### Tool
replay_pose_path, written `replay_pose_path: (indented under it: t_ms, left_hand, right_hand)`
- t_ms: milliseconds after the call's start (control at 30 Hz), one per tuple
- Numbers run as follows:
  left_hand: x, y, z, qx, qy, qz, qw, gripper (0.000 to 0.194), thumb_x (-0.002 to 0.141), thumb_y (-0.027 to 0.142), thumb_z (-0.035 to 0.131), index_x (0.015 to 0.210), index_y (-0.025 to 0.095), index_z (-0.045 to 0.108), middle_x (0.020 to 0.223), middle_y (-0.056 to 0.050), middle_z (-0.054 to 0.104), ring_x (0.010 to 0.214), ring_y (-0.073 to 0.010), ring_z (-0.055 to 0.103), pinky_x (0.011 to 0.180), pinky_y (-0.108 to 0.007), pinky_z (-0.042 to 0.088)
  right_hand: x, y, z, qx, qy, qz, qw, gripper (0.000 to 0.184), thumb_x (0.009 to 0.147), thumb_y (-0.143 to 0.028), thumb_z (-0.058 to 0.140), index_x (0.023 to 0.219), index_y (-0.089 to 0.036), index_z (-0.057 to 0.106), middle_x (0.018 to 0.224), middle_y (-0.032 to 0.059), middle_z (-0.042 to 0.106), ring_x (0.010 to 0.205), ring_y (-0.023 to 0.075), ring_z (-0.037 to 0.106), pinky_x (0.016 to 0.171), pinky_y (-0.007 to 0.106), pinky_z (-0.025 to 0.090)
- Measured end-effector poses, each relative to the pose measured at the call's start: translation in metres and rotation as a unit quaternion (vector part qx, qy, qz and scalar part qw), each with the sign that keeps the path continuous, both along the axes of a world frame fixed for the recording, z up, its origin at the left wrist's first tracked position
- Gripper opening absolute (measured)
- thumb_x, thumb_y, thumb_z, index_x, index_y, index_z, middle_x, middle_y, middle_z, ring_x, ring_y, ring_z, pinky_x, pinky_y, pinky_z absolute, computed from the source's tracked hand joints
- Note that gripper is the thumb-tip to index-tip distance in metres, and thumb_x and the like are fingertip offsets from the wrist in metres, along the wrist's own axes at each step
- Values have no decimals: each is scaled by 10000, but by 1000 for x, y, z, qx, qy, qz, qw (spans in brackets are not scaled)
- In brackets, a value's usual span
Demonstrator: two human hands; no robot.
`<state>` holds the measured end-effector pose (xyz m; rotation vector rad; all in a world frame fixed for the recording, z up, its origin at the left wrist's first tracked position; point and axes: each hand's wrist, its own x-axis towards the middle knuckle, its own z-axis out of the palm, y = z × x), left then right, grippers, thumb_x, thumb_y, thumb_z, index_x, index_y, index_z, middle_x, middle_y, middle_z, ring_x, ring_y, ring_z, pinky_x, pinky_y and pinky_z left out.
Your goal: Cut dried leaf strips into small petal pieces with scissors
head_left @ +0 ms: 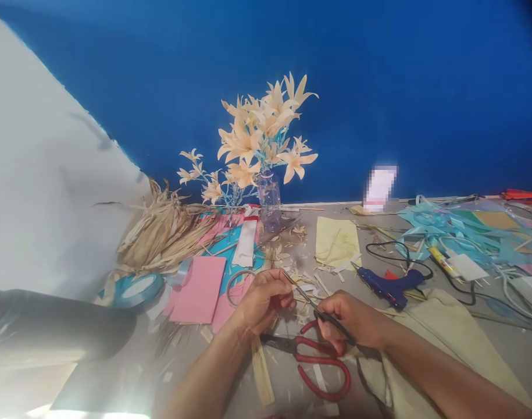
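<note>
My right hand (342, 320) is closed round black-handled scissors (307, 299), whose thin metal blades point up and left toward my left fingers. My left hand (268, 294) is curled with the fingertips pinched together beside the blade tips; anything between them is too small to make out. Beneath my hands, a larger pair of red-handled scissors (324, 361) lies on the table, partly hidden by my right hand. A pale strip of dry husk (262, 372) is next to my left wrist. Several cut scraps (307, 285) are scattered just beyond my hands.
Cream flowers (266, 122) stand in a clear bottle (270, 201) at the back. Dried husks (161, 233), pink paper (198, 289) and a blue ribbon roll (137, 290) lie left. To the right are a blue glue gun (388, 285), cables and light-blue strips (449, 224).
</note>
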<state>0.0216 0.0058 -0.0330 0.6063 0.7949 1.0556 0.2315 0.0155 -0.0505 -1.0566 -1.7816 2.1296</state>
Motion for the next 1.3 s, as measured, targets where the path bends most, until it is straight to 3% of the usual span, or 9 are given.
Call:
replay_pose_path:
  t_ms: [200, 533, 833, 1300]
  left_hand:
    - [-3, 1, 4, 3, 4, 3, 1000, 123, 657, 181, 738, 657, 145, 620, 501, 43, 466, 481, -106, 459, 568, -289, 433]
    - [-2, -1, 8, 5, 51, 60, 997, 146, 708, 213, 743, 710, 155, 609, 629, -4, 623, 623, -158, 631, 654, -283, 486]
    - [-1, 0, 8, 17, 47, 50, 997, 111, 674, 174, 713, 634, 136, 617, 616, -34, 660, 615, -160, 635, 666, -286, 512]
    - [-2, -2, 6, 11, 61, 61, 996, 110, 668, 169, 718, 638, 153, 613, 593, -19, 681, 577, -141, 645, 642, -254, 511]
  right_hand:
    - [1, 0, -4, 22, 41, -33, 998, 435, 723, -549, 695, 620, -167, 516, 491, -5, 588, 420, 86, 458, 435, 194, 323]
    - [-2, -2, -14, 0, 22, -52, 998, 351, 715, -438, 719, 620, -159, 529, 489, -6, 595, 413, 87, 475, 413, 184, 340]
    - [1, -2, -11, 18, 43, 2, 999, 419, 763, -518, 682, 623, -157, 524, 531, 11, 610, 455, 89, 477, 445, 185, 344]
    - [3, -3, -19, 27, 36, -6, 999, 364, 780, -446, 693, 622, -146, 559, 503, -4, 595, 436, 79, 445, 442, 194, 300]
